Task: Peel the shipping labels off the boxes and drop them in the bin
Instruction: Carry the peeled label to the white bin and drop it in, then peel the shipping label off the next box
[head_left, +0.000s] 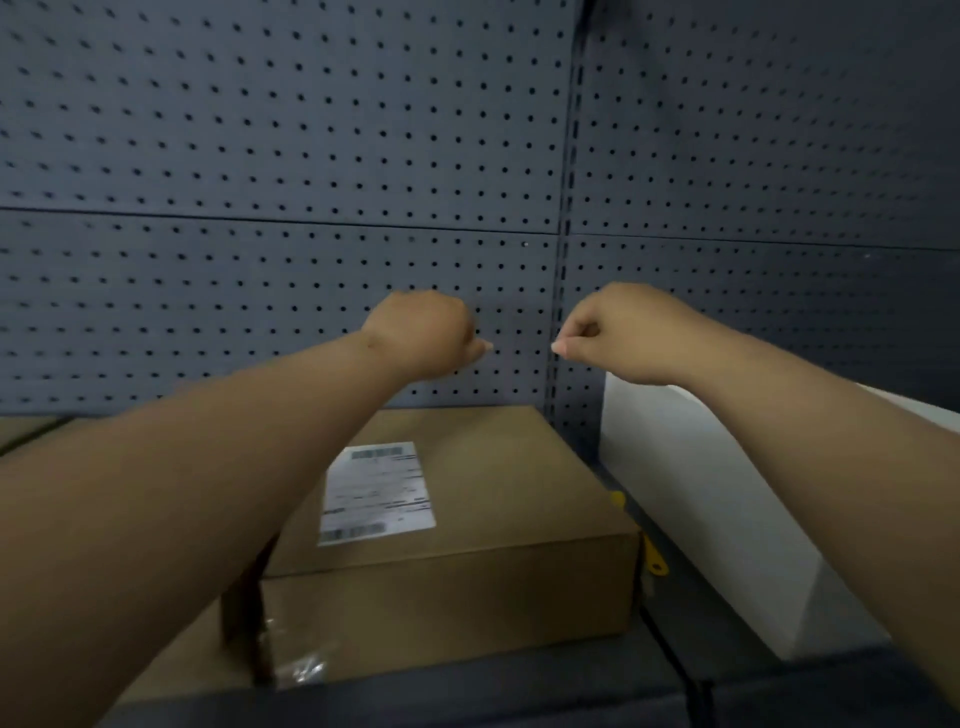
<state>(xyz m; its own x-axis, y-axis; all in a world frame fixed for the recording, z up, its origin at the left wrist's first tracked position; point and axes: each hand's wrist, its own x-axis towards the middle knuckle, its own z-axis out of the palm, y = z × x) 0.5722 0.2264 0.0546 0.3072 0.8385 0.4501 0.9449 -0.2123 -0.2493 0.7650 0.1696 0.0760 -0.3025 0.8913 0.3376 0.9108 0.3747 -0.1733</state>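
Both hands hang loosely curled and empty mid-frame before the pegboard (311, 156): left hand (423, 332), right hand (608, 335). The white shipping label (376, 491) lies flat, unpeeled, on top of the cardboard box (493, 519), below both hands and toward the lower centre, its long axis running toward the pegboard. The left hand looks slightly nearer. No bin is visible.
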